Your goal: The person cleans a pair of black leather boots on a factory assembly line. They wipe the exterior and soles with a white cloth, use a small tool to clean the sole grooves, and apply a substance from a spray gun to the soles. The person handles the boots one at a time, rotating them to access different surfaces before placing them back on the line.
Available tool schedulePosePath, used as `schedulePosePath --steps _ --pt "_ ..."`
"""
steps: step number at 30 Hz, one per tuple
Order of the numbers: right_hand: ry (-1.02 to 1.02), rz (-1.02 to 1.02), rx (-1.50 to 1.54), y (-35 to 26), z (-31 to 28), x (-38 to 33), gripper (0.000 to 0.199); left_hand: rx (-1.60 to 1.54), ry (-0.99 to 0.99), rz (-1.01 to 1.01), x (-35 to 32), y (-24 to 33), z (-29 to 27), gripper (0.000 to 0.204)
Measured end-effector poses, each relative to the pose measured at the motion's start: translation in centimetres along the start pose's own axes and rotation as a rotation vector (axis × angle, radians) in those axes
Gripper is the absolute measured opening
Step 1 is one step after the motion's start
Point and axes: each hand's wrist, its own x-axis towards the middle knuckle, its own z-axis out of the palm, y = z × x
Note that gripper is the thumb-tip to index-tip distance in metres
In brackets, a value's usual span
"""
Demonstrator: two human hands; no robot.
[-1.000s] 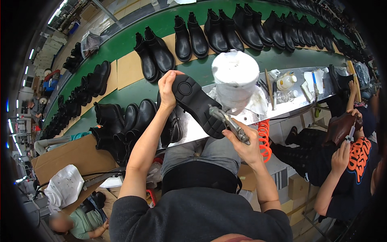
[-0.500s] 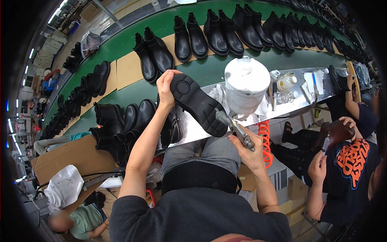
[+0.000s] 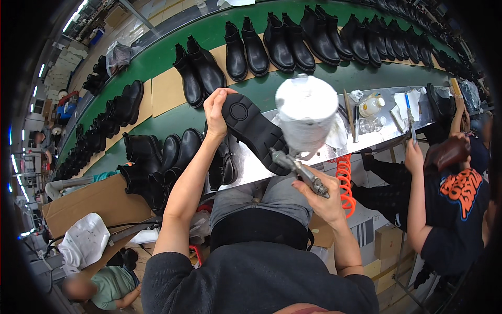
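The person's left hand (image 3: 217, 112) is raised over the metal-topped desk (image 3: 251, 166), fingers wrapped round the heel end of a black ankle boot with a thick rubber sole (image 3: 254, 131) — sole turned up twd the camera, toe slanting down to the right. The right hand (image 3: 323, 198) is closed round the grip of a metal spray gun (image 3: 299, 170) w/ a big white cup on top (image 3: 306, 112); the gun's front end sits right at the toe end of the sole, but whether it touches can't be told. An orange coiled air hose (image 3: 344, 184) hangs just beside the right hand, at the desk's front edge. More black boots (image 3: 172, 157) stand packed together at the left end of the desk, under and beside the left forearm. Behind the desk runs a green conveyor belt (image 3: 157, 57) w/ pairs of black ankle boots (image 3: 198, 68) set on brown cardboard sheets, curving off to both sides. Further right on the desk: a small white bottle (image 3: 372, 104) and bits of white paper. A co-worker in a black T-shirt with an orange print (image 3: 460, 193) is at the right — one arm reaching up to the desk's edge. Lower left, a brown cardboard box (image 3: 99, 201) and a white bag (image 3: 83, 240) near the floor.
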Motion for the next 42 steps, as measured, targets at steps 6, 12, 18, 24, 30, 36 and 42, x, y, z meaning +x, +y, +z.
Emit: schedulePosePath --steps 6,12,18,24,30,36,42 --pt "0.088 0.043 -0.02 -0.7 1.2 1.8 0.037 0.058 -0.041 0.015 0.3 -0.2 -0.6 0.041" --pt "0.064 0.087 -0.033 0.0 1.4 1.0 0.038 0.027 -0.033 0.049 0.8 1.1 -0.7 0.037" --pt "0.219 0.222 0.144 2.2 -0.3 0.3 0.03 0.65 -0.291 0.72 3.1 7.1 1.6 0.023" --pt "0.328 0.153 0.292 2.5 -0.4 1.0 0.031 1.035 -1.061 1.36 -4.8 0.5 3.9 0.016" --pt "0.267 0.197 0.324 4.6 -0.4 -0.2 0.036 0.896 -1.229 1.005 -14.4 1.6 1.2 0.021" --pt "0.209 0.195 0.366 5.3 0.5 0.7 0.036 0.856 0.204 -0.253 -26.0 2.7 -3.6 0.063" --pt "0.07 0.137 0.373 2.5 2.2 1.9 0.035 0.662 0.349 -0.133 -18.7 -4.4 -6.7 0.051"
